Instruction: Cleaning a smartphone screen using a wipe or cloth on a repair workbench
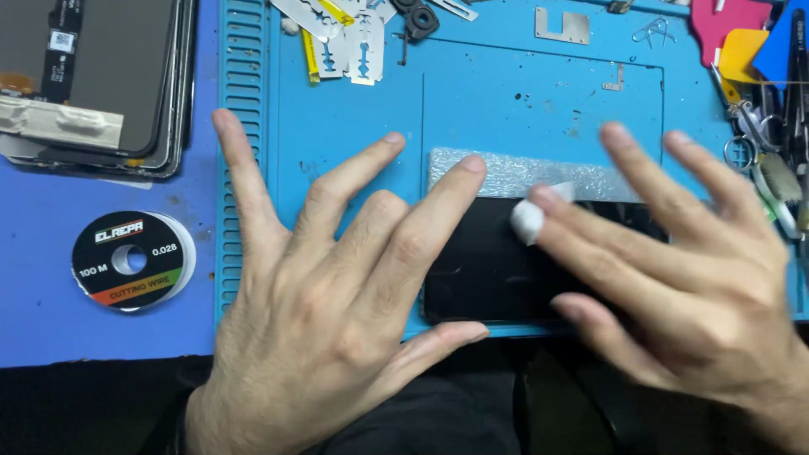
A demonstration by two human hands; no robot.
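Observation:
A black phone screen (484,261) lies flat on a blue work mat (354,135), with a strip of silvery bubble wrap (522,173) along its far edge. My left hand (337,286) rests spread on the mat, its fingertips on the screen's left end and its thumb at the near edge. My right hand (674,261) is over the screen's right part, fingers apart, pressing a small white wad (529,221) onto the glass under the middle fingertips.
A stack of phone displays (93,84) sits at the far left. A round spool of cutting wire (131,259) lies on the blue table. Razor blades (350,38), small metal parts, plastic picks (737,38) and tweezers (771,143) line the mat's far and right edges.

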